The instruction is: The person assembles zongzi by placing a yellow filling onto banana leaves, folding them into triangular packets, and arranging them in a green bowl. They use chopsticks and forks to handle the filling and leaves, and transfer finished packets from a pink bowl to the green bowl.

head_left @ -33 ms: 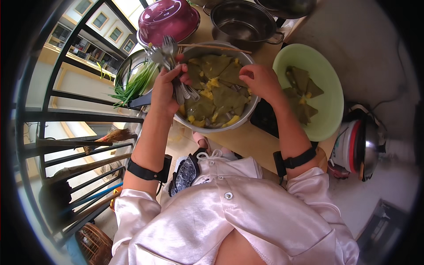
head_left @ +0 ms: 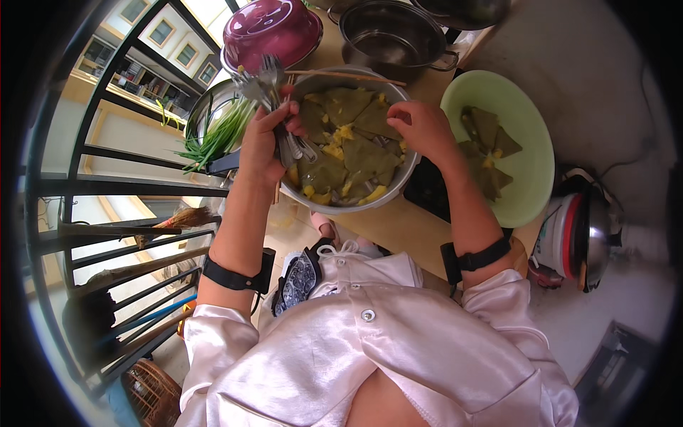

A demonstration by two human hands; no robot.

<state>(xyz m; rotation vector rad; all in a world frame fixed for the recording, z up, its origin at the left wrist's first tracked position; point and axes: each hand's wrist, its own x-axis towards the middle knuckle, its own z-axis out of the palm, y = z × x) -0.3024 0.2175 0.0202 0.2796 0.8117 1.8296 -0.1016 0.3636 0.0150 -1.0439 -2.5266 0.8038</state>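
My left hand (head_left: 274, 139) is closed around a bundle of metal forks and spoons (head_left: 269, 80) at the left rim of a round metal pot (head_left: 346, 209). The fork heads point up and away, and the handles hang below my fingers. Inside the pot lie large olive-green wedge-shaped sheets (head_left: 320, 173) among yellow pieces (head_left: 333, 151). A thin wooden chopstick (head_left: 348, 75) spans the far rim. Over the pot's right side, my right hand (head_left: 421, 128) has its fingertips pinched together, beside the edge of a sheet. Whatever they hold, if anything, is hidden.
A pale green basin (head_left: 530, 174) with similar olive wedges stands at the right. Behind the pot are an upturned maroon bowl (head_left: 274, 32) and a dark two-handled pot (head_left: 388, 39). Green scallions (head_left: 217, 135) lie at the left, near black railings (head_left: 142, 188). A kettle-like appliance (head_left: 580, 228) sits far right.
Almost nothing differs. The cutlery in my left hand has tipped slightly up and to the left, and my right hand has shifted a little to the right.
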